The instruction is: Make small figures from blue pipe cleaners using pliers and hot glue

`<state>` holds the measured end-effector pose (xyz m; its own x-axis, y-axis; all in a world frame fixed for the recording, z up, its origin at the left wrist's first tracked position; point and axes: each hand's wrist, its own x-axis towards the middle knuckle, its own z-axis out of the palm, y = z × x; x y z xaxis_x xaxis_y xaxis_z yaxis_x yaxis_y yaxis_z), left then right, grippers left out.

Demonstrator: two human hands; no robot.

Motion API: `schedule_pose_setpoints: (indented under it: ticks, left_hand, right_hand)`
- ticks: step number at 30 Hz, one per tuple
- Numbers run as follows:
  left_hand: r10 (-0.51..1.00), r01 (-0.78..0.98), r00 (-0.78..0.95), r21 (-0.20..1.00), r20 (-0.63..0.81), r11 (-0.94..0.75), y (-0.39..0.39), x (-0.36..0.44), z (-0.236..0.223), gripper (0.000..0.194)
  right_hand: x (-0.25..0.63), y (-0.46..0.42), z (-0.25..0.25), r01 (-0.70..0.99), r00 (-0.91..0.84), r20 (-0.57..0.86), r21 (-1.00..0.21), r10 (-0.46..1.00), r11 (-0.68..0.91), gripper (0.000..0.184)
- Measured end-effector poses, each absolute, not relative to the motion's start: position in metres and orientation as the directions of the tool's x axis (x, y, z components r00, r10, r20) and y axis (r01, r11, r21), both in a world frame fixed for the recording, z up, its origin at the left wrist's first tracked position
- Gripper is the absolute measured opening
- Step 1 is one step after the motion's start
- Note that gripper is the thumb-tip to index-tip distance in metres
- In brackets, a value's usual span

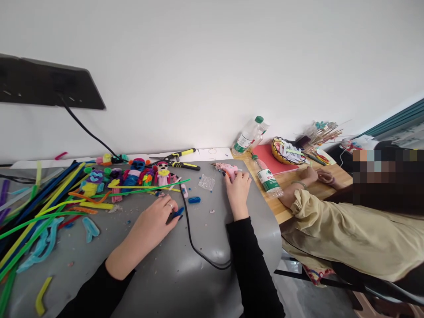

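Note:
My left hand (157, 221) is low over the grey mat, its thumb and fingers closed around a short blue pipe cleaner piece (178, 212). A second blue pipe cleaner piece (194, 200) lies just beyond it. At the right side of the mat, my right hand (237, 190) grips a pink glue gun (228, 169) whose metal nozzle points left; the hand covers part of its body. Between the hands lie a crumpled clear plastic piece (206, 182) and a black cord (189, 232). Several pipe cleaner figures (162, 173) sit behind my left hand.
Long coloured pipe cleaners (43, 212) spread over the left. Yellow-black pliers (185, 166) lie by the wall. Water bottles (267, 176), a red folder (265, 154) and a basket (281, 154) are on the wooden table. Another person's sleeve (347, 229) is at the right.

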<state>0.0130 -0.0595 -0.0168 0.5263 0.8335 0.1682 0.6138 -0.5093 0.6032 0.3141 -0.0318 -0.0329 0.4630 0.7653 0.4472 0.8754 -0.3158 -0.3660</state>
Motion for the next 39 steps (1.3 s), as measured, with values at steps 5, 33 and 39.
schedule_pose_setpoints:
  ticks: [5, 33, 39]
  left_hand:
    - [0.848, 0.621, 0.514, 0.625, 0.130, -0.473, -0.051, 0.013, -0.007, 0.017]
    - [0.801, 0.499, 0.551, 0.677, 0.235, -0.541, -0.025, 0.044, -0.023, 0.021]
    - [0.840, 0.534, 0.497, 0.687, 0.218, -0.493, -0.030, 0.054, -0.032, 0.030]
  right_hand:
    - [0.311, -0.046, -0.013, 0.882, 0.446, 0.486, -0.380, 0.751, -0.278, 0.022]
    - [0.253, -0.064, 0.002, 0.629, -0.234, 0.300, -0.679, 0.925, 0.379, 0.023]
    - [0.251, -0.066, 0.000, 0.646, -0.223, 0.315, -0.661, 0.922, 0.382, 0.023]
